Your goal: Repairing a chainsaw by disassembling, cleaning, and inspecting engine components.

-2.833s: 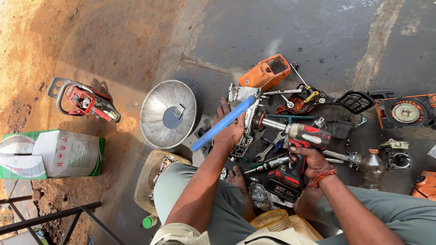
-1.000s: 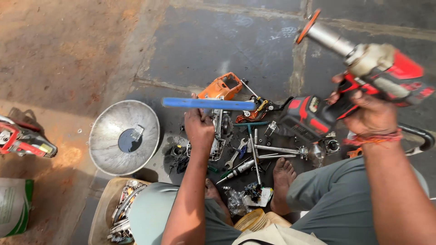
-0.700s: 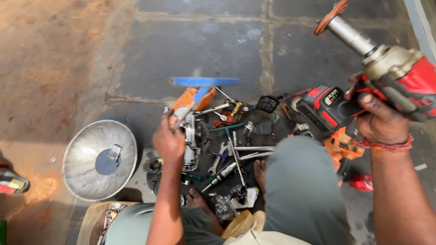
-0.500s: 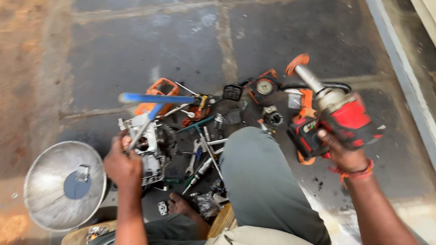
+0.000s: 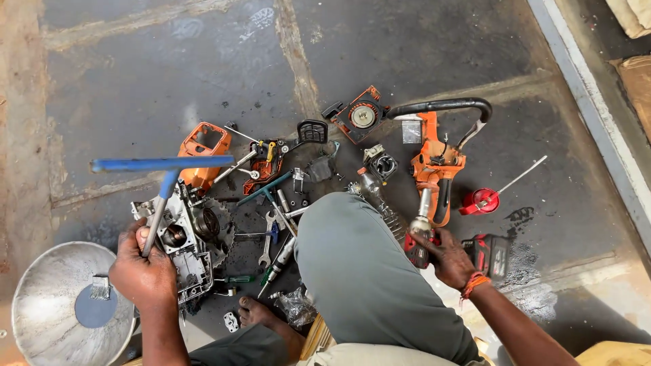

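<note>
left hand (image 5: pixel 142 271): fingers curled shut round the metal shaft of a blue t-handle wrench (image 5: pixel 161 177). the shaft rises from the fist, tilted to the right; the blue crossbar lies level above it. the fist hangs over the grey engine block (image 5: pixel 182 237), which sits on the floor (image 5: pixel 169 81) just right of the round metal dish (image 5: pixel 54 305). the forearm runs down to the lower edge of the view.

right hand (image 5: pixel 449 256): fingers wrapped round the red and black power driver (image 5: pixel 451 247), palm down, with the tool low at the floor beside the grey-trousered knee (image 5: pixel 359 271). its battery end points right, and its nose lies toward the orange chainsaw body (image 5: pixel 434 166). an orange band circles the wrist.

changes: half a second ago the driver was held up in the air with its long nose raised; it is now down at floor level. earlier the wrench hand was further left in the view. the view has swung right, so the dish now sits at the lower left corner.

surroundings: spanners, screwdrivers and small parts lie between the block and the knee. an orange cover (image 5: pixel 203 152) lies behind the crossbar. a starter housing (image 5: pixel 359 115) lies left of the black handle bar. a red cap (image 5: pixel 480 201) lies right of the saw body.
</note>
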